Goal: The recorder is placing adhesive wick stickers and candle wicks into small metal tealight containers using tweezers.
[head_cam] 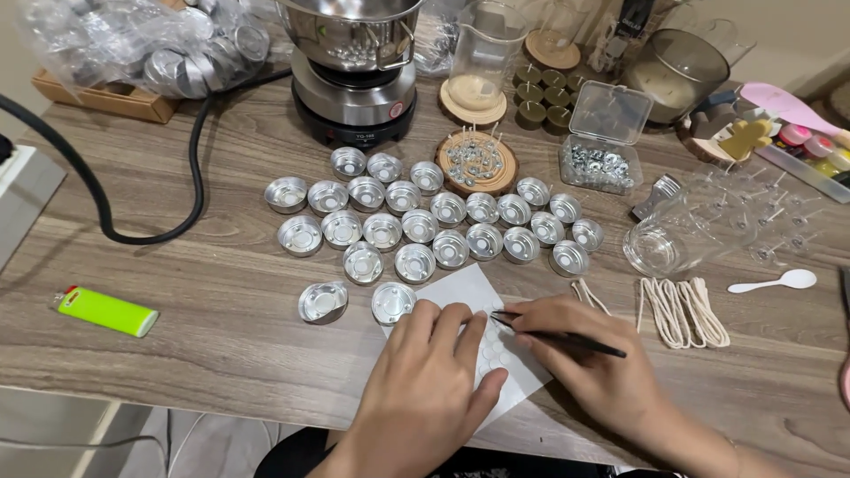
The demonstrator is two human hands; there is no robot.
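— What is worn on the left hand (425, 389) and the right hand (589, 358)?
— Nothing: no gloves, rings or watch that I can see
— Any sleeves?
— None in view; both forearms are bare to the frame's edge
— And the nails?
— Short and plain, no polish

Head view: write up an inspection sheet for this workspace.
Surface: wooden table, grey-brown grain.
Job's things: white sticker sheet; black tweezers; empty tealight cups in rows.
Clutter: green lighter, wick bundles, white spoon, hot plate with pot, clear box.
Hands: left hand flat on the sheet; right hand holds the tweezers, tips at the sheet.
Cables: black cable across the table.
Surroundings: bagged cups at the back left.
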